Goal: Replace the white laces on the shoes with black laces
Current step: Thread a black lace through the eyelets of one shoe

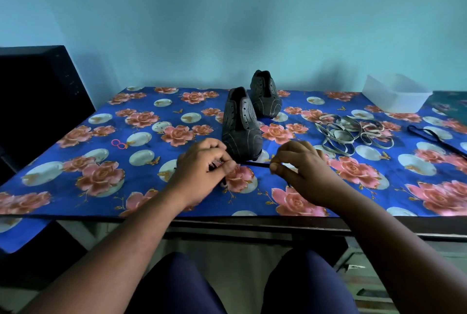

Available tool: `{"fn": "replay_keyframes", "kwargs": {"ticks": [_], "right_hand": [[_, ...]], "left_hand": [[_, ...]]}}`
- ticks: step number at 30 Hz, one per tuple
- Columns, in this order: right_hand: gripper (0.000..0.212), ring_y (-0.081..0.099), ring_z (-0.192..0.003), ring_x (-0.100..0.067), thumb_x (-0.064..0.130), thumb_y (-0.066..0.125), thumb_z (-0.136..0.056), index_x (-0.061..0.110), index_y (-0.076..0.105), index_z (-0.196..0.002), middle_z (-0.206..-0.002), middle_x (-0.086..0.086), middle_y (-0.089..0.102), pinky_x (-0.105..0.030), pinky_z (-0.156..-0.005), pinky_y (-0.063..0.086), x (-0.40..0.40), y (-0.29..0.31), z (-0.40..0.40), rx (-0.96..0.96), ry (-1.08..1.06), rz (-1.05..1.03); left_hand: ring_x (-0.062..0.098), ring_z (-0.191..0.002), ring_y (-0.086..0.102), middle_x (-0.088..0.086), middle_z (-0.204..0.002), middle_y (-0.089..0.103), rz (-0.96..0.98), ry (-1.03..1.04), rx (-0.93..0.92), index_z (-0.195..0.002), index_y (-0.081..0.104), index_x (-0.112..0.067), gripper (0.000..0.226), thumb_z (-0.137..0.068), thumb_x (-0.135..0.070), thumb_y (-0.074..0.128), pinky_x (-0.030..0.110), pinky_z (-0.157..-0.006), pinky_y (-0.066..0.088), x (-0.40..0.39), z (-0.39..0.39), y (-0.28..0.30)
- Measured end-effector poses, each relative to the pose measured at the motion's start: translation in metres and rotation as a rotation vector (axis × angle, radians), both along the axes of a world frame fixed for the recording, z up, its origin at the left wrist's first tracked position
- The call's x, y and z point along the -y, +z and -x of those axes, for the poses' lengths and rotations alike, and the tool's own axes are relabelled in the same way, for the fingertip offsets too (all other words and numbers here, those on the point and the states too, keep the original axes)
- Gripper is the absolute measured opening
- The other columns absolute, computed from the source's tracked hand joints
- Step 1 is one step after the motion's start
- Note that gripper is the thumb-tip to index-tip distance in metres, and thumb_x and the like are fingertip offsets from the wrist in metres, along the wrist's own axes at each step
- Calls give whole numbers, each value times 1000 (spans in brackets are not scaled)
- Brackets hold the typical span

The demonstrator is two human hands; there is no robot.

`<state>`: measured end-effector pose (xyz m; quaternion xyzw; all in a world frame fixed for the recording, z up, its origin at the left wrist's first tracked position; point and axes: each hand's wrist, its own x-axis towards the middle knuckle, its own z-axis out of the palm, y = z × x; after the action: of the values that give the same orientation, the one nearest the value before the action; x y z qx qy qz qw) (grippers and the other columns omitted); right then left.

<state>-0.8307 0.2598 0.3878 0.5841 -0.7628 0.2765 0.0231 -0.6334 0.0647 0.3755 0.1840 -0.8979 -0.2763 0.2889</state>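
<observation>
Both hands were busy on one thin black shoelace (pixel 254 164) stretched between them, just in front of the toe of the nearer dark grey striped fabric shoe (pixel 240 126). The left hand (pixel 202 169) pinched one end with curled fingers, and the right hand (pixel 302 168) pinched the other the same way. That shoe had no lace in it, and neither did the second matching dark grey shoe (pixel 265 93) just behind it at about 1 o'clock. The heap of pale white flat laces (pixel 353 134) sat at roughly 3 o'clock from the near shoe on the blue rose-print tablecloth (pixel 75 162). Another black lace (pixel 434 136) lay further right, with a clear plastic tub (pixel 396 93) behind it.
</observation>
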Motion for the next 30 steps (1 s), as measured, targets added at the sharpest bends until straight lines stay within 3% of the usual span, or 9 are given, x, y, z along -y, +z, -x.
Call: {"fn": "replay_keyframes", "kwargs": {"ticks": [4, 8, 11, 16, 19, 21, 23, 26, 30], "right_hand": [[15, 49, -107, -14, 51, 51, -99, 49, 60, -88, -106, 20, 59, -46, -91, 38, -11, -7, 19, 82, -47, 17], [17, 61, -96, -3, 27, 61, -100, 32, 69, -87, -100, 11, 68, -25, -78, 43, -7, -1, 20, 397, -90, 170], [19, 65, -83, -11, 35, 60, -100, 25, 73, -91, -92, 2, 72, -23, -71, 48, 5, 7, 4, 505, -119, 195], [49, 59, -65, -17, 51, 44, -103, 16, 77, -94, -86, -5, 77, -18, -55, 42, 37, 25, -31, 855, -29, 14], [51, 58, -68, -19, 52, 46, -103, 9, 74, -95, -91, -13, 76, -27, -56, 42, 52, 31, -37, 1072, -23, 46], [43, 60, -72, -19, 45, 53, -102, 7, 73, -101, -89, -12, 76, -30, -60, 45, 62, 34, -31, 1205, -57, 106], [33, 62, -79, -23, 37, 59, -100, 8, 73, -106, -90, -10, 75, -36, -70, 50, 71, 38, -23, 1339, -61, 170], [16, 63, -79, -19, 29, 62, -99, 15, 71, -97, -88, -4, 75, -36, -75, 48, 84, 44, -7, 1369, -54, 255], [13, 58, -64, -13, 23, 63, -99, 14, 70, -104, -74, 0, 68, -31, -69, 48, 101, 52, 15, 1329, -51, 304]], "left_hand": [[11, -120, 55, -20, -112, 58, -61, 92, -12, -86, 70, -29, 30, -85, -59, 63, 48, -102, 47, 26, -13, -3], [-8, -110, 51, -7, -114, 62, -128, 91, -47, -90, 72, -15, 14, -94, -28, 69, 32, -105, 41, 37, -18, 5], [-5, -105, 60, -11, -105, 70, -96, 25, -58, -99, 75, -21, 13, -95, -31, 67, 30, -95, 49, 32, -11, 12], [-7, -91, 68, -21, -96, 73, -111, -73, -114, -106, 76, -26, 13, -97, -25, 67, 14, -77, 52, 4, 12, 27], [-4, -82, 69, -17, -95, 74, 20, -153, -130, -111, 77, -21, 18, -97, -26, 68, 20, -71, 54, -6, 19, 32], [-6, -82, 67, -18, -94, 74, 120, -172, -134, -110, 78, -22, 21, -95, -31, 67, 18, -72, 51, -4, 23, 34], [-6, -82, 64, -21, -90, 73, 199, -152, -104, -106, 78, -26, 25, -94, -41, 62, 26, -74, 51, 0, 25, 33], [-6, -86, 63, -22, -94, 74, 197, -136, -70, -106, 78, -29, 29, -94, -46, 60, 35, -78, 51, 14, 32, 28], [-4, -88, 68, -19, -97, 76, 109, -149, -113, -107, 80, -26, 22, -93, -39, 68, 16, -74, 50, 34, 48, 29]]}}
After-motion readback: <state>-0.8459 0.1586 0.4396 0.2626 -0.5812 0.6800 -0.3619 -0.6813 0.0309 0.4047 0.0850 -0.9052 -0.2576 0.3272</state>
